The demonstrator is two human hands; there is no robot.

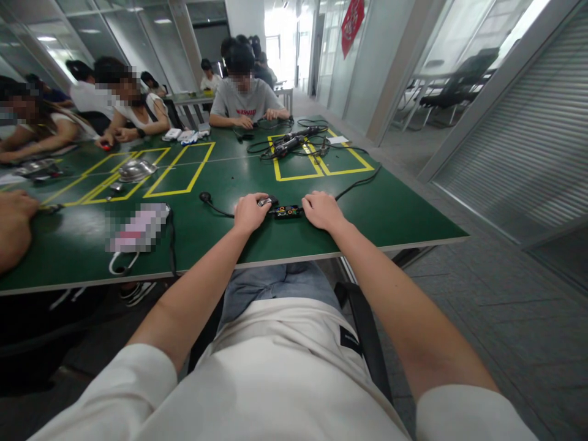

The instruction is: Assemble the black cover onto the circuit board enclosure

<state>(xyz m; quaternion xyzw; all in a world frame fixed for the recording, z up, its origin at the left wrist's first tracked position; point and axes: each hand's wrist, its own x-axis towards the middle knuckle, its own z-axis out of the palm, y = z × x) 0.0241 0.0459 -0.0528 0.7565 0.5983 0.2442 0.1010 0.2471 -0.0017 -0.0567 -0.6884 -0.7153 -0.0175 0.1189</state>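
Note:
Directly in front of me on the green table lies a small black device [288, 212] with orange rings and small coloured marks on its face. My left hand [249, 213] is closed at its left side, its fingers on a small dark piece with a greyish face [267, 201]. My right hand [323, 210] is curled against the device's right end; the fingertips are partly hidden. A black cable [220, 209] with a round plug-like end [205, 197] runs out left of my left hand. Another black cable [358, 184] stretches from near my right hand toward the upper right.
Yellow tape rectangles [278, 174] mark the green table [395, 214]. Black rod-shaped tools with cables [289, 146] lie ahead. A shiny metal bowl-like part [138, 170] and a blurred pink item [140, 228] are to the left. A person [243, 101] sits opposite; another person's hand [18, 211] is at far left.

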